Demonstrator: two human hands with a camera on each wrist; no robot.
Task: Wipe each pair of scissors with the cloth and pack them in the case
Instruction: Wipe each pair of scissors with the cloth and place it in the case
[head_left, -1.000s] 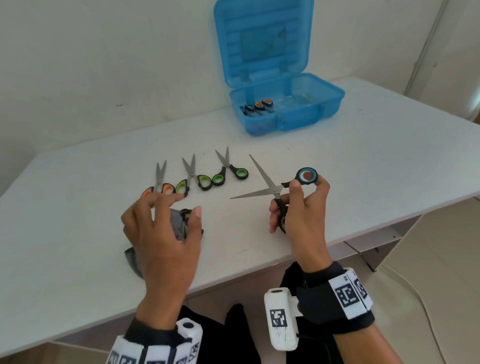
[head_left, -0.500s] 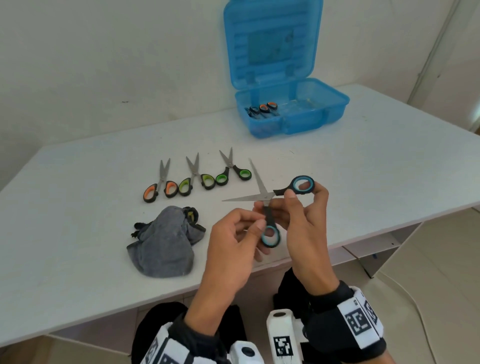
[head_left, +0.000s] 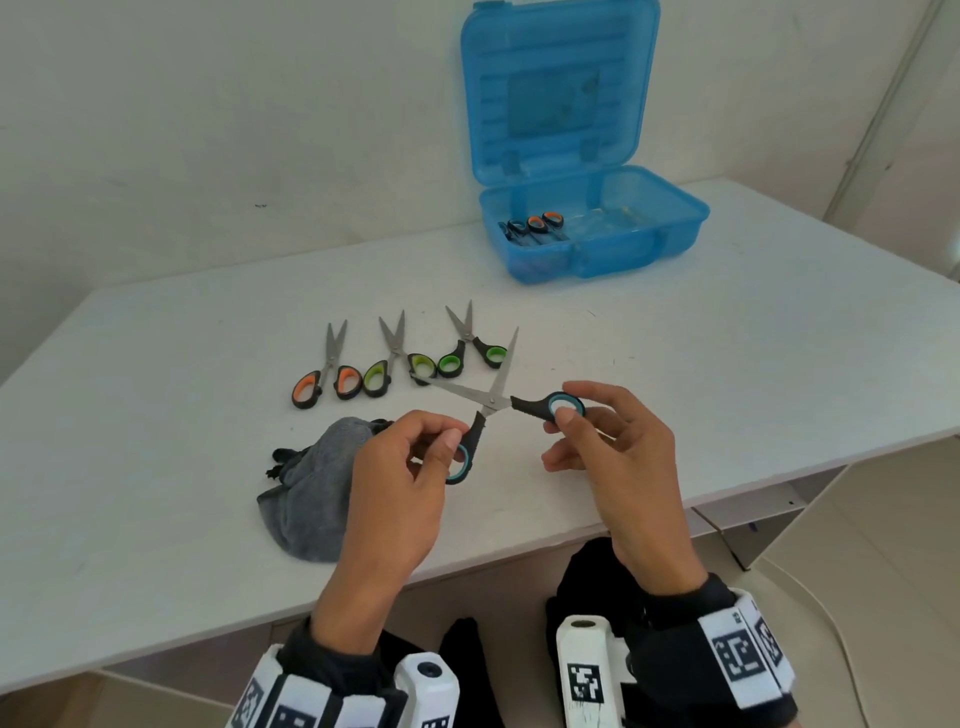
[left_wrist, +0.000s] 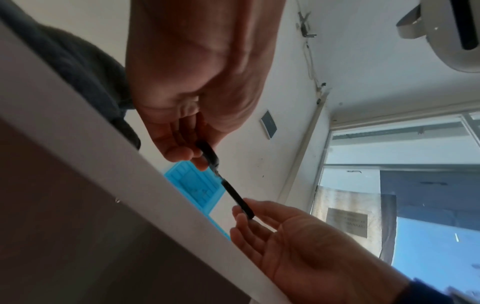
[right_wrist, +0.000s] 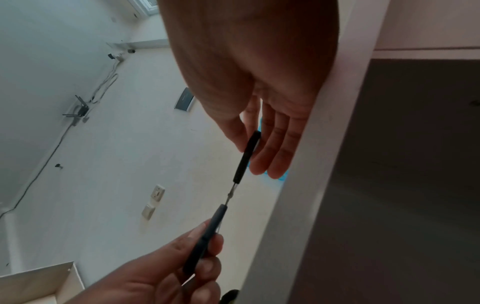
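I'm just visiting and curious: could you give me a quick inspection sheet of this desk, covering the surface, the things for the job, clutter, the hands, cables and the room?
Surface: white table.
Job's things: blue-handled scissors held spread open above the table; three more scissors in a row; grey cloth crumpled near the front edge; open blue case with scissors inside.
Clutter: nothing seen.
Hands: left hand pinches one handle loop, right hand the other.
Cables: a white cable on the floor.
Surroundings: pale walls; a window in the left wrist view.

cloth (head_left: 311, 483) partly behind left hand (head_left: 400, 493), scissors in case (head_left: 535, 226) indistinct
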